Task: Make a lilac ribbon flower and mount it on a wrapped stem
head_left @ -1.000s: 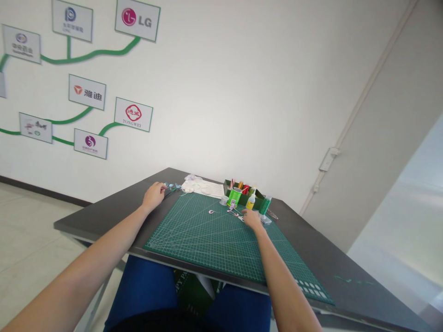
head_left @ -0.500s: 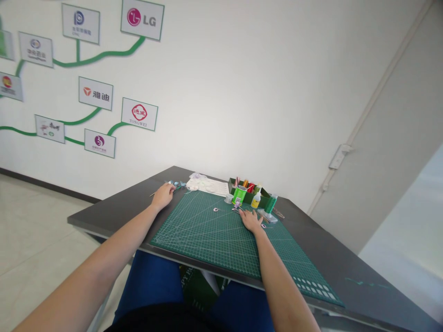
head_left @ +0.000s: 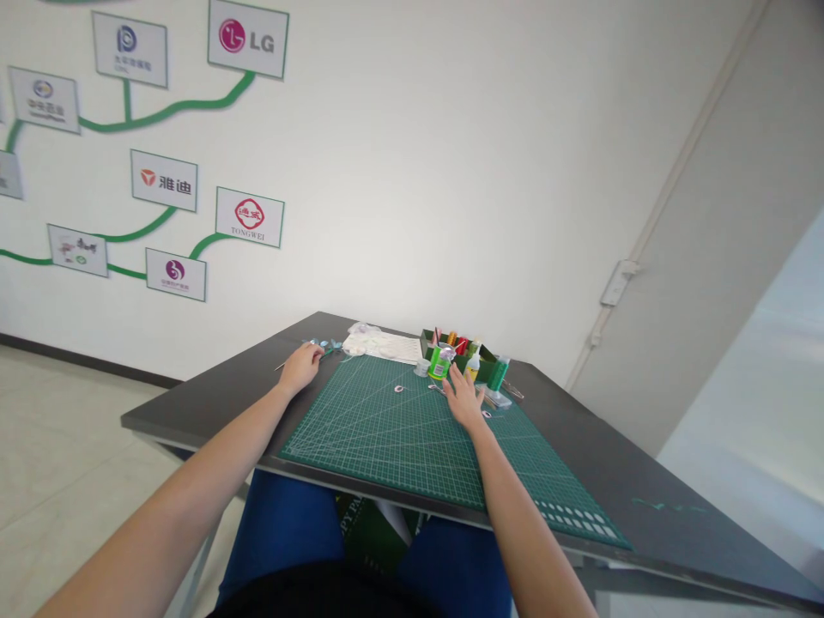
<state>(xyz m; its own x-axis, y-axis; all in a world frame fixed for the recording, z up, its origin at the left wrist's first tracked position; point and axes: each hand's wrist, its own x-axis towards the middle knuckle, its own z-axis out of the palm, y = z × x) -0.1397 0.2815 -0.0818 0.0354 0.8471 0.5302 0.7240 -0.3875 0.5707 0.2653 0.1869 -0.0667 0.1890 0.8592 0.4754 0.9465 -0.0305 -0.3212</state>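
Note:
My left hand (head_left: 301, 367) rests at the left of the table, its fingers curled over a thin stem. Small blue flowers (head_left: 330, 345) lie just past its fingertips, and the stem's pale end sticks out on the other side. My right hand (head_left: 463, 396) is over the far part of the green cutting mat (head_left: 386, 438), fingers spread, with nothing plainly held. Its fingertips come close to a bright green can (head_left: 439, 364) and partly cover a glue bottle (head_left: 474, 364). Something pale purple shows at the can's rim, too small to make out.
A dark green box (head_left: 427, 341) with colored spools stands behind the can. Left of it lie a white sheet (head_left: 392, 345) and a clear plastic bag. A small clear jar (head_left: 421, 367), a green spool (head_left: 499, 372) and small white rings (head_left: 399, 389) are nearby.
My right hand has lifted and moved up toward the can and glue bottle. The pale purple piece by its fingertips has left the mat. My left hand stays put; the view has shifted slightly.

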